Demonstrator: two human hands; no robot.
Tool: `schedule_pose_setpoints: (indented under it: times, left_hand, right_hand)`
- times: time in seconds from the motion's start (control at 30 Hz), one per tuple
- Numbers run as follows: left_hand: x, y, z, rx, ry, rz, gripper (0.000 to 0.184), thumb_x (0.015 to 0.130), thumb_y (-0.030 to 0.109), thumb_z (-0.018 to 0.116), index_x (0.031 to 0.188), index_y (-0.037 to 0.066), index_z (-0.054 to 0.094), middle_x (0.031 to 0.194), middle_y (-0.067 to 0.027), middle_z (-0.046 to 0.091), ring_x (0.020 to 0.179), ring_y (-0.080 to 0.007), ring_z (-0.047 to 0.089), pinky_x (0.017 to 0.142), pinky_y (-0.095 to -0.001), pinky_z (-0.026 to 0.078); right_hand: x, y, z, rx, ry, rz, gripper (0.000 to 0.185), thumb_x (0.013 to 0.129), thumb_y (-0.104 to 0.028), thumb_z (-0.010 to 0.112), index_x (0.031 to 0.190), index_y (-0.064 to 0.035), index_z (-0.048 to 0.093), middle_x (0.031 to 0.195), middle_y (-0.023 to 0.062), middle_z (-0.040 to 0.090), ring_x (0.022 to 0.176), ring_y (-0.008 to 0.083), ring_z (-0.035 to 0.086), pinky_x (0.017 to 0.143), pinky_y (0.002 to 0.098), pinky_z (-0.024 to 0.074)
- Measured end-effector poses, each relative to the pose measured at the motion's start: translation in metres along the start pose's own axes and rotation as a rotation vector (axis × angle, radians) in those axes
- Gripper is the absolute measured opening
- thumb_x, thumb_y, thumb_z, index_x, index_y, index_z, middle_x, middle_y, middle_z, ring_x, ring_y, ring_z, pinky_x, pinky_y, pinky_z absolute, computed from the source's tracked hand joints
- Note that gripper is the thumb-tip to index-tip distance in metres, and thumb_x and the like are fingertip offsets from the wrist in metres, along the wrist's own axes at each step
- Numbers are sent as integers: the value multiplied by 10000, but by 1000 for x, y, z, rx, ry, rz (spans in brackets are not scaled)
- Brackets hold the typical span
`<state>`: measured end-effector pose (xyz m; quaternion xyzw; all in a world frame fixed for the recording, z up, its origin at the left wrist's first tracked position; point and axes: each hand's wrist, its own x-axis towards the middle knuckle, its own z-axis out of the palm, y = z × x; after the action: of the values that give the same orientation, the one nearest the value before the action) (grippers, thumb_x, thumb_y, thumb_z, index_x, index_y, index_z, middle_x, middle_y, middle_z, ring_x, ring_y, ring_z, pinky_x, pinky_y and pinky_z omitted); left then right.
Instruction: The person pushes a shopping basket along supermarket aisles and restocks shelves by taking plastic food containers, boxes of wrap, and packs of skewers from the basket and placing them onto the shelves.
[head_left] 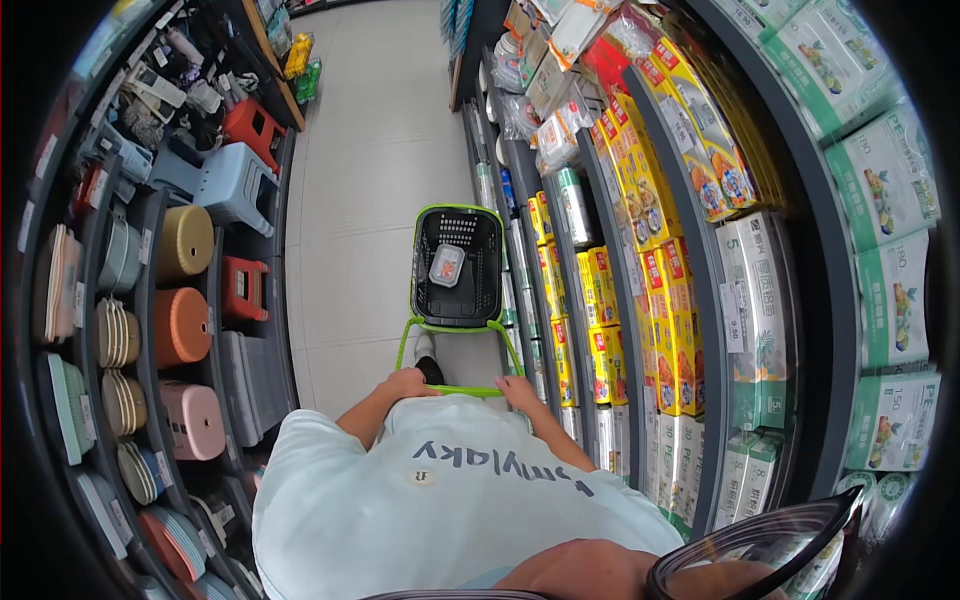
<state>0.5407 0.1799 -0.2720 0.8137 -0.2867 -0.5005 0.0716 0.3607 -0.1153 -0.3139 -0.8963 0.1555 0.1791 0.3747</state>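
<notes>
A black shopping basket (487, 285) with a bright green rim is in front of me, low over the aisle floor. Its green handle (462, 390) stretches toward my body. My left hand (405, 383) is closed around the handle's left end, and my right hand (517, 392) grips it near the right end. Inside the basket lies a clear plastic food container (446, 266) with an orange and white label. Below the basket, one shoe (425, 350) shows.
On the left, a shelf holds stools (237, 182), an orange round stool (183, 328) and dishes. The right shelf (708, 300) carries yellow boxes (672, 320) and green-white packs (885, 200). Grey tiled floor (350, 200) runs ahead between them.
</notes>
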Motion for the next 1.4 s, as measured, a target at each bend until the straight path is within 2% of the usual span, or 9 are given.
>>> schedule_pose_setpoints:
  times: [0.23, 0.47, 0.57, 0.63, 0.7, 0.77, 1.1, 1.27, 1.4]
  left_hand:
    - [12, -18, 4, -134, 15, 80, 734, 678, 754, 663, 944, 72, 725, 991, -172, 706, 954, -331, 664, 817, -444, 521]
    - [-6, -24, 73, -113, 154, -35, 619, 740, 640, 694, 1026, 92, 699, 1081, -163, 688, 1044, -319, 637, 864, -470, 514]
    - [-32, 5, 113, -94, 282, -128, 573, 784, 604, 671, 1056, 100, 689, 1111, -150, 676, 1115, -332, 595, 893, -497, 502]
    - [-49, 38, 140, -122, 351, -131, 523, 815, 561, 658, 1061, 100, 689, 1110, -146, 672, 1141, -342, 568, 908, -502, 492]
    - [-61, 73, 169, -152, 349, -137, 485, 836, 519, 651, 1072, 98, 685, 1114, -145, 671, 1134, -337, 565, 907, -505, 492]
    - [-64, 98, 211, -202, 343, -91, 472, 838, 515, 643, 1071, 107, 684, 1116, -140, 672, 1125, -346, 575, 899, -512, 490]
    - [-96, 116, 326, -410, 238, 66, 426, 768, 482, 710, 979, 113, 690, 1008, -120, 708, 978, -301, 657, 808, -450, 494]
    - [-119, 110, 378, -461, 297, 162, 435, 780, 483, 705, 975, 95, 690, 978, -155, 702, 959, -316, 658, 816, -437, 510]
    - [-165, 117, 438, -312, 335, 69, 447, 815, 498, 677, 1011, 96, 683, 1048, -164, 677, 1044, -332, 621, 862, -457, 516]
  right_hand:
    - [19, 9, 4, 48, 36, 89, 518, 950, -449, 508, 848, 29, 680, 877, 267, 665, 866, 448, 633, 786, 504, 492]
    - [-10, 2, 28, -8, -378, -1, 553, 954, -500, 477, 951, 1, 711, 962, 266, 677, 934, 456, 636, 827, 495, 498]
    - [-34, 9, 25, -135, -403, -105, 585, 964, -524, 432, 970, -13, 717, 1008, 269, 673, 984, 463, 625, 864, 500, 494]
    - [-62, 12, 17, -265, -324, 70, 632, 984, -545, 381, 1029, 4, 693, 1061, 241, 679, 1009, 452, 630, 869, 500, 501]
    - [-63, 85, 50, -316, -301, -109, 642, 982, -555, 372, 1038, -5, 697, 1085, 248, 672, 1029, 468, 621, 885, 549, 480]
    - [-124, 58, 9, -346, -218, 50, 654, 979, -562, 368, 1042, 4, 691, 1030, 274, 673, 1001, 471, 630, 883, 562, 476]
    - [-221, 152, 41, -371, -341, 99, 701, 949, -569, 429, 916, 77, 697, 965, 315, 667, 950, 473, 642, 868, 492, 492]
    - [-270, 159, 64, -336, -331, 98, 633, 937, -507, 479, 796, 71, 694, 790, 278, 670, 814, 436, 664, 768, 499, 498]
    - [-330, 167, 109, -270, -292, 162, 524, 914, -471, 520, 908, 10, 727, 945, 268, 685, 945, 436, 657, 855, 491, 505]
